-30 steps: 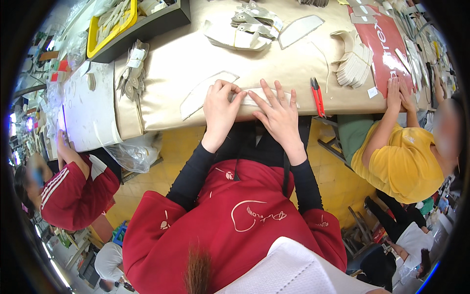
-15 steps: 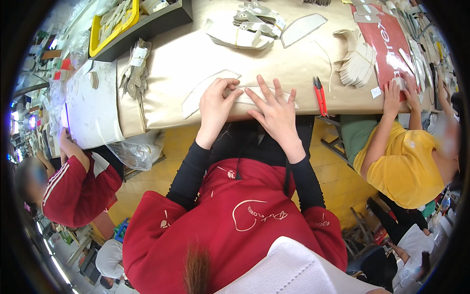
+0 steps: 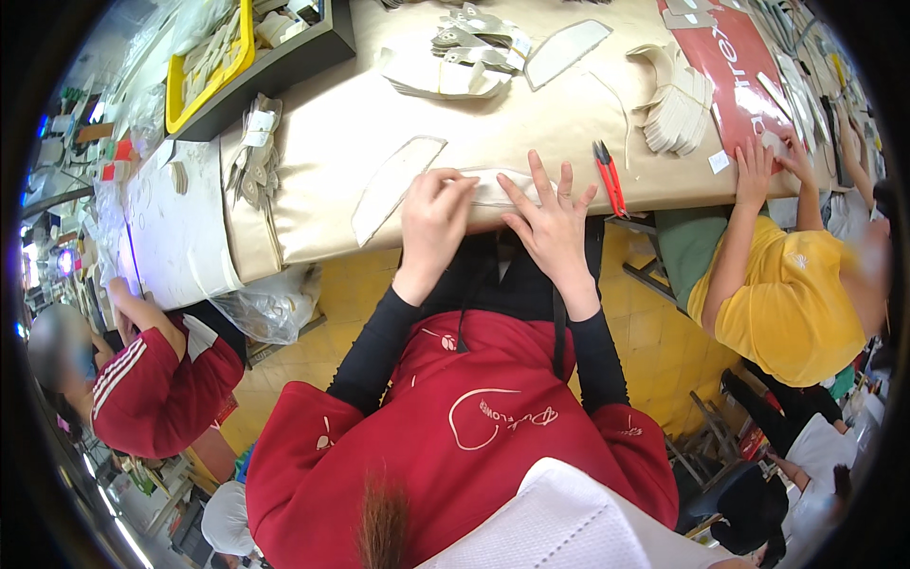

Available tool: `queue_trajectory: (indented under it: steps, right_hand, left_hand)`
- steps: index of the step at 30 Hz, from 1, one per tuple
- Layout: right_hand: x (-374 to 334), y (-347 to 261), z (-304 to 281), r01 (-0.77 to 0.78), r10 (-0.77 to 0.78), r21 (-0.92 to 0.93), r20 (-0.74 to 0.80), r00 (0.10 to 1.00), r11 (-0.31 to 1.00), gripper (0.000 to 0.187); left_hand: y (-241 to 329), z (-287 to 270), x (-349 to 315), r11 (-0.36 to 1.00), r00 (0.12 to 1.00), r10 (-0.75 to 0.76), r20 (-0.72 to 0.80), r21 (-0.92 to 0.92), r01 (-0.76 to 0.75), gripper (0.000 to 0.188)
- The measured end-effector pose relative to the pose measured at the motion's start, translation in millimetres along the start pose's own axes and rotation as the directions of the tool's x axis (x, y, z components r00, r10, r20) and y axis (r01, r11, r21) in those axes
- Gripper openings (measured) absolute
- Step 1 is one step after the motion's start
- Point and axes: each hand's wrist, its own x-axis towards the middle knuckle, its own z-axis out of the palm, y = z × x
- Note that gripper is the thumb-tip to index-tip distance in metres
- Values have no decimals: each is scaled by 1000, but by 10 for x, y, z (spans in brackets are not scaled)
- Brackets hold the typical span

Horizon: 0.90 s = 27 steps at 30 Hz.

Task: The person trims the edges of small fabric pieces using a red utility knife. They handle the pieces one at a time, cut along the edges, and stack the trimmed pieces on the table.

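A narrow, curved white piece (image 3: 491, 187) with a thin grey edge lies flat near the table's front edge. My left hand (image 3: 433, 228) is closed in a pinch at its left end; whatever is between the fingertips is too small to make out. On the piece's right part rests my right hand (image 3: 557, 232), fingers spread, covering that end. Left of my left hand lies a larger half-moon white piece (image 3: 398, 188) with a grey outline. Red-handled thread snips (image 3: 610, 180) lie right of my right hand.
Farther back are a stack of pale cut pieces (image 3: 445, 76) and another half-moon piece (image 3: 567, 53). A fanned stack (image 3: 678, 104) sits at right, a tied bundle (image 3: 256, 152) at left. A black tray (image 3: 332, 57) holds a yellow basket (image 3: 175, 95). A co-worker's hands (image 3: 755, 171) work at right.
Both hands have moved a little right and toward me. My left hand has come off the half-moon piece, which now shows more fully. The whole view has shifted slightly.
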Motion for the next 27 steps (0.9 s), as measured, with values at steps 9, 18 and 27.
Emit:
queue_trajectory:
  steps: [9, 18, 27]
  right_hand:
    - [86, 10, -20, -22, 24, -51, 40, 999, 998, 50]
    - [129, -31, -94, -121, 114, 138, 57, 992, 983, 51]
    - [120, 242, -202, -122, 175, 415, -92, 980, 902, 37]
  left_hand:
    - [132, 170, -115, 986, 997, 27, 78, 164, -39, 33]
    - [270, 282, -135, 921, 994, 8, 109, 387, -50, 47]
    - [190, 194, 155, 996, 985, 39, 169, 74, -52, 37]
